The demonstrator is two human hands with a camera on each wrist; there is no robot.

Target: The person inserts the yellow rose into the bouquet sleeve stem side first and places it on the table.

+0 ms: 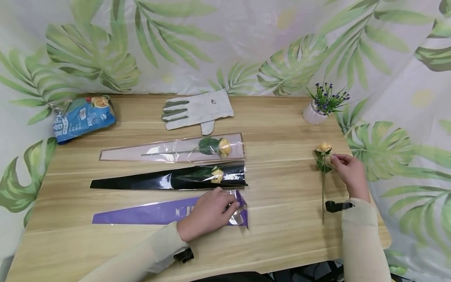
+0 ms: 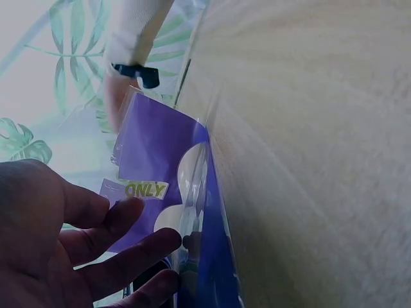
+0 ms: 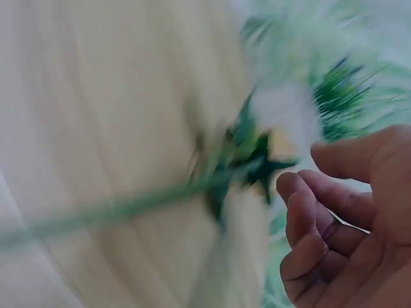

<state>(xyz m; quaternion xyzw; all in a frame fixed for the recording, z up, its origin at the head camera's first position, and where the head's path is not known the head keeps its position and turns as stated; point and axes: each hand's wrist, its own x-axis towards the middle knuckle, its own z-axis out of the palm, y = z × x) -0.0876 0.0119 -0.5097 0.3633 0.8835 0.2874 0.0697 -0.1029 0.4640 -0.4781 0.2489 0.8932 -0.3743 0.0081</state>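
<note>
A purple flower sleeve (image 1: pixel 141 211) with a clear film front lies nearest the front edge. My left hand (image 1: pixel 208 213) is over its wide mouth, thumb and forefinger pinching the film edge near the printed word "ONLY" in the left wrist view. On the right side is a single yellow rose (image 1: pixel 323 148) with green leaves, its long stem (image 1: pixel 323 196) pointing toward the front. Close beside its bloom is my right hand (image 1: pixel 349 172), fingers loosely bent. In the right wrist view a gap shows between thumb and forefinger, and the rose (image 3: pixel 279 151) is blurred.
Behind the purple sleeve lie a black sleeve (image 1: pixel 130 181) and a pale pink sleeve (image 1: pixel 123 154), each with a yellow rose inside. Farther back are a work glove (image 1: pixel 208 107), a blue food bag (image 1: pixel 84 119) and a small potted plant (image 1: pixel 315 113). Leaf-patterned cloth borders the table.
</note>
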